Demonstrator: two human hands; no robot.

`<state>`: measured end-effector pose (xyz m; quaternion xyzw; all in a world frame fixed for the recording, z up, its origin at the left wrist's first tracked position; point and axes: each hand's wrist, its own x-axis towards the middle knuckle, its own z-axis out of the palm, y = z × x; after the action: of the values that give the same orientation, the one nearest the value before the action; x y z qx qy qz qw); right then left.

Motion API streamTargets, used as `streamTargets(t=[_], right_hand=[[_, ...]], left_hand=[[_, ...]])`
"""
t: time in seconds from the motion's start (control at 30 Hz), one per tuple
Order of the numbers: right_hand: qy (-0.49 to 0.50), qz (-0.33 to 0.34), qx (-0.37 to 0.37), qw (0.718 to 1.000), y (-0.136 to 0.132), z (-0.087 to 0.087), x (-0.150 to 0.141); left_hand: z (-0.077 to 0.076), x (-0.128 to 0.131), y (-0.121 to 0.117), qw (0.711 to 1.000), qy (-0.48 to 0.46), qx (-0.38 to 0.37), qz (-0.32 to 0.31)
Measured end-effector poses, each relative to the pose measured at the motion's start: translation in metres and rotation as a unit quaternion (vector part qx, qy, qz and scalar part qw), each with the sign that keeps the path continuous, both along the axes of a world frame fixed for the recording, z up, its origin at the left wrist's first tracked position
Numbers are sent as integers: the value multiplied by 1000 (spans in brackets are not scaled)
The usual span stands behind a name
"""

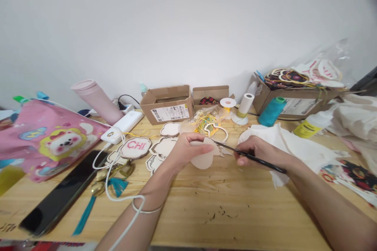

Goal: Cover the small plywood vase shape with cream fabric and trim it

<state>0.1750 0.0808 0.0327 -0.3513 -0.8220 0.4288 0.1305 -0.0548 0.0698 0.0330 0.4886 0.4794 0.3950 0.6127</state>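
Note:
My left hand [193, 147] is closed on a pale, scalloped cutout [203, 160], thumb on top, just above the table. My right hand [255, 151] grips slim black tweezers [250, 157], whose back end points towards my right wrist. Their tip meets the far right edge of the cutout, where small ragged bits of pale material stick out. Behind my hands lie a white outline frame [225, 135] and tangled yellow thread [207, 123]. Left of my left hand are several cloud-shaped pieces, one a plaque [136, 148] lettered "CHI".
White cloth [275, 143] lies to the right, near a glue bottle [313, 123] and a teal thread spool [272, 111]. Cardboard boxes [166, 104] stand along the wall. A phone [63, 192], a power bank [123, 125] and a pink bag [59, 137] are left. A white cable crosses my left forearm.

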Motion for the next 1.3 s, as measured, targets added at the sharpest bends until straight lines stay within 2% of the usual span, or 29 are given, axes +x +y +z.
streamTargets(t=[0.13,0.4,0.63,0.8,0.97,1.1,1.3], right_hand=[[-3,-1,2,1000,0,-2,-1],[-59,-20,62,996,-1,4,-2],[-49,-10,67,996,-2,4,0],[-13,-2,22,1000,-1,4,-1],[57,43,-41,997,2,-9,0],[88,44,-76,992,3,-16,2],[113,54,-80,989,0,-10,0]], left_hand=[[-1,0,1,1000,-4,-5,0],[-3,-1,1,1000,3,-3,-3],[0,-1,0,1000,-7,5,-27],[1,-2,0,999,-23,-2,-49],[-4,-5,0,997,-55,-13,-53],[-6,-6,2,998,-58,-16,-34],[-4,-4,3,998,-65,-3,-4]])
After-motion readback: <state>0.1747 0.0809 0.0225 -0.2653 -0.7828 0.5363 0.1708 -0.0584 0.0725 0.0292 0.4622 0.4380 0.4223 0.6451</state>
